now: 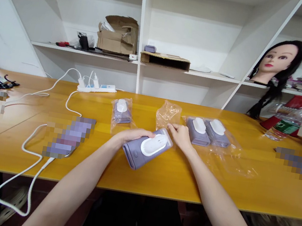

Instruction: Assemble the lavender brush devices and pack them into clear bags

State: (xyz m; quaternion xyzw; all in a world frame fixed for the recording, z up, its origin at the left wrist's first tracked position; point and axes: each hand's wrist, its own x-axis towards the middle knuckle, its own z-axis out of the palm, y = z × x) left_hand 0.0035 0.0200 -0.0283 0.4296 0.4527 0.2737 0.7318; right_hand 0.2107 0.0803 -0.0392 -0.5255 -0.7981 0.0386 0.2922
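A lavender plastic device with a white oval top (145, 152) lies tilted on the yellow wooden table (139, 177), wrapped in a thin transparent bag. My left hand (133, 136) grips its upper left end. My right hand (179, 136) pinches its upper right corner. Beyond my left hand stands a similar bagged device (122, 111). To the right of my right hand lie two more bagged devices (198, 131) (217, 132). A crumpled transparent plastic bag (168, 115) lies just above my hands.
A white power strip (96, 87) with plugged-in white cables (33, 152) sits at the table's back edge. Pixelated objects (69, 137) lie left and right. White shelves behind hold cardboard and a mannequin head (278, 61); a water bottle (286, 125) stands back right.
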